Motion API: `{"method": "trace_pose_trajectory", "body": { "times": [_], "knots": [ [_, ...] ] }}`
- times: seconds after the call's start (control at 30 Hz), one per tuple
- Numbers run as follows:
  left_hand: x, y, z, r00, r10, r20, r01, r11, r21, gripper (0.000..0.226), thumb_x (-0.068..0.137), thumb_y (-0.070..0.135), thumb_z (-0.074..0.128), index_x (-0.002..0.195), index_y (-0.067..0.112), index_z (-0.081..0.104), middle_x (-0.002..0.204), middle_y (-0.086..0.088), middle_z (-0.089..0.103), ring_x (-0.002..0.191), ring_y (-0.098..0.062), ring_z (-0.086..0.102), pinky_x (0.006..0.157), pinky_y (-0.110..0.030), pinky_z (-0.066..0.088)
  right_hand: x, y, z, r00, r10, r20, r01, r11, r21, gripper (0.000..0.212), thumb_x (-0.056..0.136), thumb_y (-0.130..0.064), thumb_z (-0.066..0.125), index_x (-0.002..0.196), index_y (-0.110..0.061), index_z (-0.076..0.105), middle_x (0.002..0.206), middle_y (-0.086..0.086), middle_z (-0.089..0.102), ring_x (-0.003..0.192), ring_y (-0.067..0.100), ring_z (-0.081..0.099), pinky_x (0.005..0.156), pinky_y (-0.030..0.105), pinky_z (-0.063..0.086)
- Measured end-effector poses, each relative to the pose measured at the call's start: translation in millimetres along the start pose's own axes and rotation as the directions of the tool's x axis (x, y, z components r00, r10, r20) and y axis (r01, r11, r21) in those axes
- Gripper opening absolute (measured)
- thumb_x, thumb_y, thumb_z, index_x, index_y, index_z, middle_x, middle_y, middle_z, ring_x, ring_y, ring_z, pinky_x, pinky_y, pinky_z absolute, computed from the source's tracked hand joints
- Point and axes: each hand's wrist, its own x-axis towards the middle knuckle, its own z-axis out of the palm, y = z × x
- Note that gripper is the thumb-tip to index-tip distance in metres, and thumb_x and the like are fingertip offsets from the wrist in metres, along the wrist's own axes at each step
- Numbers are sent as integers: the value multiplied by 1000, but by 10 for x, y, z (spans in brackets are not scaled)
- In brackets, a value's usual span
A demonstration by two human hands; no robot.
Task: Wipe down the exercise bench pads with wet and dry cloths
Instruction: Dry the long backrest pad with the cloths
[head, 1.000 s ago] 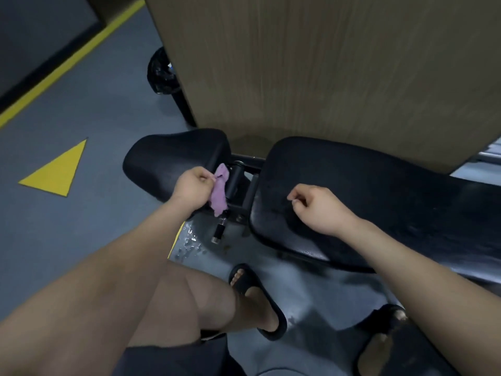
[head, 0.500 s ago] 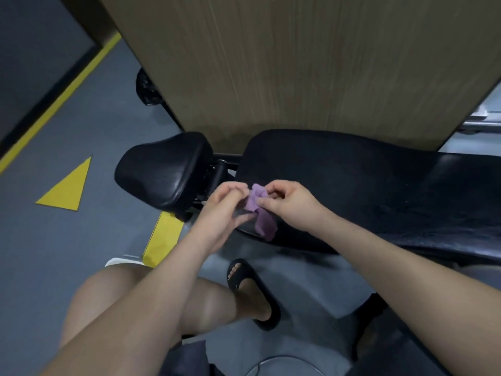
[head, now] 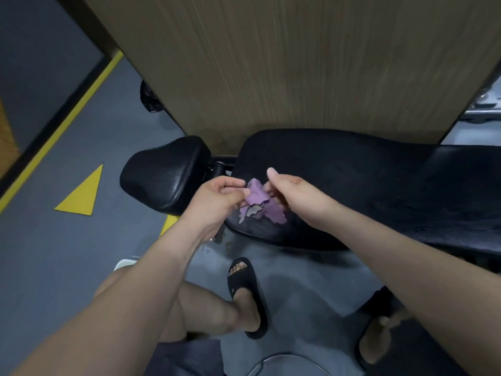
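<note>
Both hands, left hand (head: 217,198) and right hand (head: 292,194), pinch the purple cloth (head: 261,203) (held above the back pad (head: 352,185))

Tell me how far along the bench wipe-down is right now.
Done: unclear; the long black padded bench back shows dull streaks, possibly wet wiping. In hand: left hand and right hand both pinch the small purple cloth above that pad's near end. Left: likely the short glossy black seat pad; no second cloth in view.

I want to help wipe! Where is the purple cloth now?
In the head view the purple cloth hangs mid-frame, pinched between the left hand and right hand, over the left end of the long bench pad.
</note>
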Motion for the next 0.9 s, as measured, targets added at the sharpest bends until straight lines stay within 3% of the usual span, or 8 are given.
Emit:
{"method": "trace_pose_trajectory", "body": {
  "times": [0.13, 0.27, 0.37, 0.47, 0.57, 0.67, 0.77, 0.9],
  "knots": [
    [-15, 91, 76, 997, 29, 69, -29, 1000, 11, 15, 92, -6, 67, 103, 4, 67, 85, -9, 74, 78, -16, 71, 78, -25, 58, -49, -55, -97, 994, -107, -2, 105, 975, -196, 25, 95, -43, 67, 86, -21, 72, 73, -10, 69, 64, 1, 58, 65, 20, 46],
    [72, 138, 18, 996, 38, 85, -64, 945, 320, 27, 84, 3, 80, 108, 13, 71, 94, -5, 73, 85, -15, 72, 85, -28, 55, -24, -84, -330, 987, -125, -103, 90, 953, -290, 23, 96, -29, 67, 75, -22, 73, 62, -16, 63, 56, -4, 51, 57, 14, 40],
    [112, 173, 4, 993, 22, 116, -77, 866, 494, 37, 84, 7, 81, 118, 17, 71, 98, 0, 72, 84, -9, 69, 91, -26, 53, -57, -153, -497, 982, -153, -110, 104, 927, -361, 20, 95, -26, 64, 77, -22, 70, 75, -10, 68, 69, 5, 57, 67, 24, 44],
    [92, 257, 58, 991, 44, 126, -117, 736, 667, 24, 90, 8, 69, 111, 18, 76, 83, 2, 74, 61, 1, 60, 66, -15, 50, -102, -195, -628, 981, -166, -101, 120, 925, -360, 15, 93, -22, 65, 80, -24, 71, 78, -10, 72, 71, 7, 63, 69, 26, 48],
    [62, 330, 85, 986, 95, 135, -163, 673, 722, 20, 94, 14, 60, 85, 23, 76, 64, 5, 68, 50, -3, 49, 56, -23, 42, -121, -195, -704, 978, -184, -95, 129, 902, -412, 13, 91, -21, 65, 79, -24, 70, 67, -12, 65, 58, 4, 54, 62, 25, 45],
    [63, 325, 55, 986, 119, 115, -166, 725, 668, 19, 93, 25, 61, 79, 15, 70, 66, 5, 58, 60, -6, 47, 64, -28, 39, -126, -217, -711, 975, -199, -102, 137, 893, -429, 10, 93, -23, 65, 84, -24, 69, 76, -8, 66, 68, 9, 56, 70, 29, 46],
    [11, 302, 50, 987, 116, 109, -152, 885, 440, 22, 86, 35, 62, 75, 16, 67, 72, 0, 59, 71, -12, 50, 74, -34, 39, -143, -275, -686, 971, -212, -112, 154, 909, -388, 10, 97, -26, 62, 92, -21, 69, 77, -12, 66, 68, 3, 57, 66, 19, 45],
    [-79, 325, 40, 977, 109, 182, -123, 990, 71, 33, 104, 23, 58, 113, -7, 67, 110, -34, 68, 98, -36, 67, 93, -47, 54, -151, -310, -633, 977, -201, -77, 173, 947, -270, 12, 99, -21, 61, 102, -29, 69, 80, -8, 63, 68, 4, 54, 70, 22, 45]
  ]
}}
